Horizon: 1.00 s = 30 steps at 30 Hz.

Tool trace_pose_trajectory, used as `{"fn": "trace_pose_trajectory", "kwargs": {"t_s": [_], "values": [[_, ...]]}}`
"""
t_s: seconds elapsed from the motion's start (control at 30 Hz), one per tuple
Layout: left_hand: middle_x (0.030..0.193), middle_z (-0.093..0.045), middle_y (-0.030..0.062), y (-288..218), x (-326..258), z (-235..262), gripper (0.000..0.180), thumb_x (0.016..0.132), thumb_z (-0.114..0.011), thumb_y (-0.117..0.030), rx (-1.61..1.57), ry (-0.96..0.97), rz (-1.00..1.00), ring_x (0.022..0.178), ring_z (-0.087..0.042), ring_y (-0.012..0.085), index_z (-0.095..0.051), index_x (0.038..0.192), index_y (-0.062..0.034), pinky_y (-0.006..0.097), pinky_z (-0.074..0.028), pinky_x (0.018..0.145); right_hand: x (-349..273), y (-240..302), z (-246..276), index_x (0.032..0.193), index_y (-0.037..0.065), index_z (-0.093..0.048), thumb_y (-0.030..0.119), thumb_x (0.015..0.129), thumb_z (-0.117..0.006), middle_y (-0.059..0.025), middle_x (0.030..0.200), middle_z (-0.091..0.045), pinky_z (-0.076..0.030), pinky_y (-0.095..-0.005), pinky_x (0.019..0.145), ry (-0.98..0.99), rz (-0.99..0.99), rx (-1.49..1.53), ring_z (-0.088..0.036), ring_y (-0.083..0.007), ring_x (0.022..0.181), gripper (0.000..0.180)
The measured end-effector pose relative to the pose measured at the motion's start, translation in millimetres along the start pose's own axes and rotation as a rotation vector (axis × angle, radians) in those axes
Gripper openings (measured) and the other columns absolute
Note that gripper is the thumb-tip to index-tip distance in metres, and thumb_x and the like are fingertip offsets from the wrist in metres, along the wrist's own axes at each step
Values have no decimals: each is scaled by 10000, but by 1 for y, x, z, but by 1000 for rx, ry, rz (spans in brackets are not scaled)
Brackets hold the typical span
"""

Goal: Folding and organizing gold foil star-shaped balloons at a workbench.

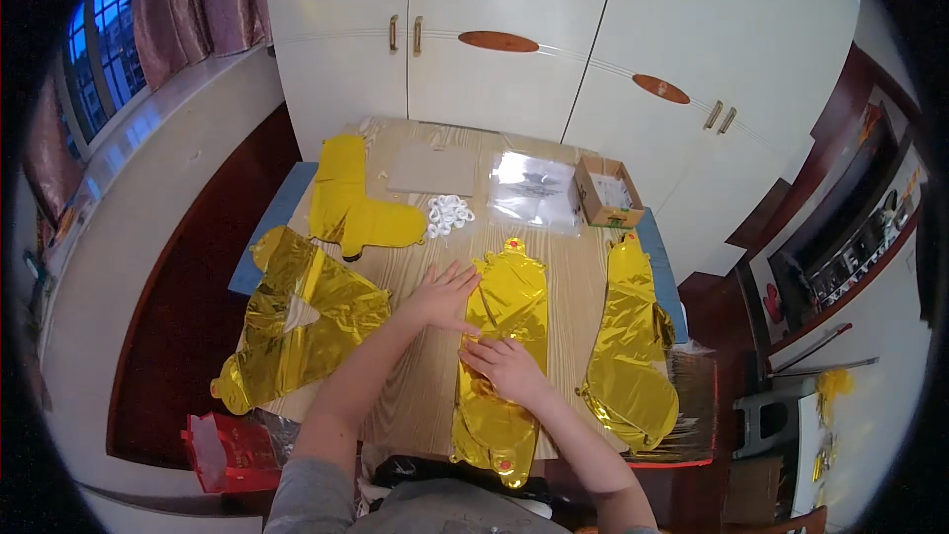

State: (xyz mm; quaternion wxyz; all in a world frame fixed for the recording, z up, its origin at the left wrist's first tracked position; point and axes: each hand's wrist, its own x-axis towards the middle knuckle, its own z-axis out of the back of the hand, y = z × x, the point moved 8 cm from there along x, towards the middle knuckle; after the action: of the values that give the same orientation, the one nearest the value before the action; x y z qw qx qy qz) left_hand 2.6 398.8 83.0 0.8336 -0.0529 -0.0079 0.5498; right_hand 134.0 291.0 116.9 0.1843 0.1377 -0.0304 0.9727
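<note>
A flat, gold foil balloon [512,287] lies lengthwise on the wooden table in front of me. My left hand [445,297] rests with fingers spread at its left edge, partly on the tabletop. Lower down, my right hand [506,371] lies flat across the balloon, its fingers pointing left and pressing on the foil. To the left is a wide gold foil balloon [311,311], and beyond it an L-shaped gold foil balloon [346,203]. Another, curved gold foil balloon [633,346] lies along the table's right side.
At the table's back are white rings [449,216], a beige board [432,170], clear plastic sheets [535,191] and an open cardboard box [607,193]. White cabinets [504,0] stand behind. A red bag [229,452] sits below left; a grey stool [769,422] stands right.
</note>
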Motion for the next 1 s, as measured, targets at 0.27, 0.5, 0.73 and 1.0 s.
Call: {"fn": "trace_pose_trajectory", "kwargs": {"t_s": [0.27,0.5,0.73,1.0], "values": [[1594,-153,132,-3,-2,4,1200,675,-599,-790,-13,72,19,1472,-98,348,-185,1516,-42,629,-80,1139,-3,8,2,1315,232,-552,171,843,-547,-23,1257,-556,-414,-369,985,26,55,0,-528,-204,1125,476],[1594,-154,130,-3,-1,5,1220,657,-602,-802,-24,74,21,1475,-94,339,-185,1513,-39,631,-79,1138,-13,21,1,1319,290,-548,168,838,-532,-7,1293,-520,-424,-366,991,51,130,-39,-513,-225,1148,497],[1594,-157,127,-2,0,3,1229,644,-600,-815,-23,76,31,1474,-92,344,-195,1512,-44,639,-84,1133,-21,36,7,1337,345,-527,198,849,-529,3,1329,-494,-401,-445,1029,121,243,-60,-463,-257,1211,510],[1595,-168,103,-1,2,2,1150,704,-564,-791,-36,60,44,1475,-97,340,-203,1515,-60,631,-79,1138,-26,39,1,1353,394,-495,223,838,-583,23,1418,-446,-379,-529,1028,145,273,-39,-428,-288,1274,549]]}}
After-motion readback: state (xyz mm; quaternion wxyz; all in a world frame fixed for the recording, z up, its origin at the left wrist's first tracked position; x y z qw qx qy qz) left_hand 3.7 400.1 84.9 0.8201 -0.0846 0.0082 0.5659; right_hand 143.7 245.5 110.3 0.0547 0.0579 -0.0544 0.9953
